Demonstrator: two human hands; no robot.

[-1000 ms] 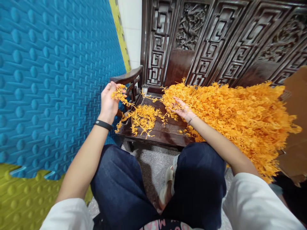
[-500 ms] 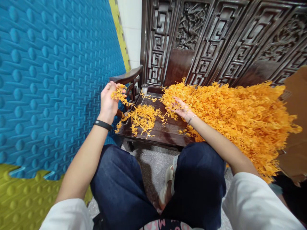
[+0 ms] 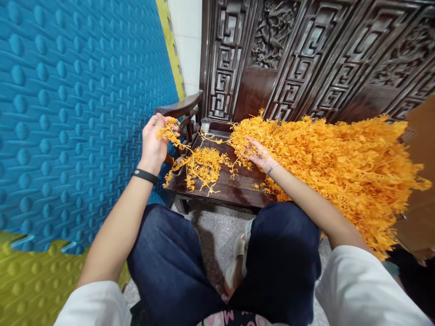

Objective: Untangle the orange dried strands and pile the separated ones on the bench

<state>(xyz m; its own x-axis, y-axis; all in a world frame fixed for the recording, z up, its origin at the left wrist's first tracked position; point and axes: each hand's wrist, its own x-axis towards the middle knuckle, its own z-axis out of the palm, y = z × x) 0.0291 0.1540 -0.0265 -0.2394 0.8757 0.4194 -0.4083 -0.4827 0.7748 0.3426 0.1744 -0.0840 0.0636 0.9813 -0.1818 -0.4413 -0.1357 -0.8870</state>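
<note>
My left hand point(image 3: 154, 140) is raised at the bench's left end, its fingers closed around a few orange plastic sprigs point(image 3: 170, 131) that dangle toward the seat. Palm up and fingers stretched out, my right hand point(image 3: 258, 155) rests against the left edge of a large heap of the same orange branching pieces point(image 3: 326, 158). Some thin strands lie across its fingers, but no grip shows. Between my hands, a smaller bunch of orange sprigs point(image 3: 205, 165) lies on the dark wooden seat point(image 3: 244, 183).
A carved wooden backrest point(image 3: 261, 90) rises behind the heap, and an armrest point(image 3: 181, 106) stands at the left. Near the back corner is a small clear cup point(image 3: 205, 125). Blue foam matting point(image 3: 78, 113) covers the left side. A cardboard piece point(image 3: 418, 199) borders the heap's right.
The camera view shifts very slightly. Both hands and the orange sprigs stay practically where they were.
</note>
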